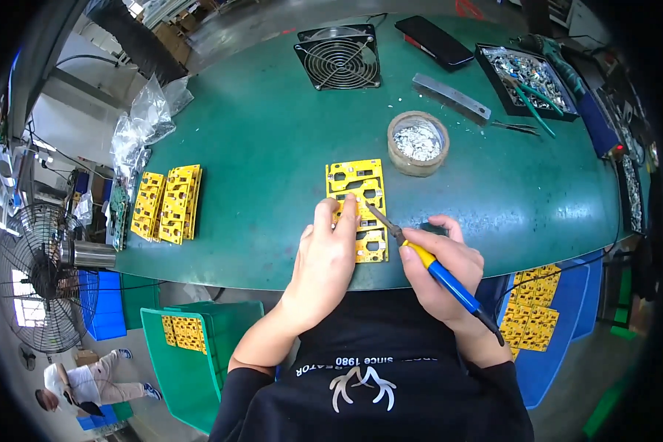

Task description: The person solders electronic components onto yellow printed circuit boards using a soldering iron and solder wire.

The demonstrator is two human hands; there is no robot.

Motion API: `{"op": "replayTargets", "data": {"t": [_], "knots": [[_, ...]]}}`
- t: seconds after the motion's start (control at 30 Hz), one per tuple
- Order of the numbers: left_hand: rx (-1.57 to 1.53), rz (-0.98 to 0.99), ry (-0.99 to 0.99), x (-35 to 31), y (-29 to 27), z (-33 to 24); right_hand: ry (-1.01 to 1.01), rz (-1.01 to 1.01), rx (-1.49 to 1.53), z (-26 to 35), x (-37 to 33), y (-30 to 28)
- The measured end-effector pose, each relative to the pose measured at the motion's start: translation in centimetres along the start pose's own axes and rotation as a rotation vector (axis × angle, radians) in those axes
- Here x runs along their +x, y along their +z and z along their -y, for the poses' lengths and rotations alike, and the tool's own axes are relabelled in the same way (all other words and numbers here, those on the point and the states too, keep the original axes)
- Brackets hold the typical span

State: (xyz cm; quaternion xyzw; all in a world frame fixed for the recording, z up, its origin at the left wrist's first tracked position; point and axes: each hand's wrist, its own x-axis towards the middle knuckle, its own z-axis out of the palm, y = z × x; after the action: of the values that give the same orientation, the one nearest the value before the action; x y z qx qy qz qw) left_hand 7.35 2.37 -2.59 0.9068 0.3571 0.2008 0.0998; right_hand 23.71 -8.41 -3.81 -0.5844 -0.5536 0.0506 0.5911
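Note:
A yellow circuit board panel (373, 171) with cut-out slots lies flat on the green table in front of me. My left hand (324, 250) presses on its left side, fingertips bent onto the board and partly covering it. My right hand (449, 267) is closed around a soldering iron (436, 270) with a blue and yellow handle. The iron's tip points up and left over the board's right half, close to my left fingertips; whether it touches is too small to tell. Just beyond stands a tape-roll-like ring (407, 163) holding whitish scraps.
Stacked yellow panels (178, 206) stand at the left by plastic bags (147, 118). A fan (339, 59), black phone-like slab (435, 42), metal bar (451, 96), tweezers (516, 127) and green-handled pliers (538, 102) on a parts tray (504, 92) lie farther back. Green bin (199, 383) and blue bin (549, 368) flank me.

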Motion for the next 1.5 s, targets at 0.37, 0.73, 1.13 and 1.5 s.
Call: {"op": "replayTargets", "data": {"t": [0.37,0.73,1.13,1.5], "knots": [[-0.167,-0.187,0.022,-0.3,-0.6,0.3,-0.033,0.029,-0.031,-0.2,0.3,0.8],[-0.192,-0.195,0.052,0.8,0.2,1.0,-0.027,-0.001,-0.047,0.1,0.2,0.5],[-0.216,-0.185,0.057,0.9,0.3,1.1,-0.020,0.022,-0.017,-0.1,0.4,0.7],[-0.159,-0.314,0.075,-3.0,-2.0,0.6,-0.025,-0.133,-0.186,-1.1,0.7,-2.5]]}}
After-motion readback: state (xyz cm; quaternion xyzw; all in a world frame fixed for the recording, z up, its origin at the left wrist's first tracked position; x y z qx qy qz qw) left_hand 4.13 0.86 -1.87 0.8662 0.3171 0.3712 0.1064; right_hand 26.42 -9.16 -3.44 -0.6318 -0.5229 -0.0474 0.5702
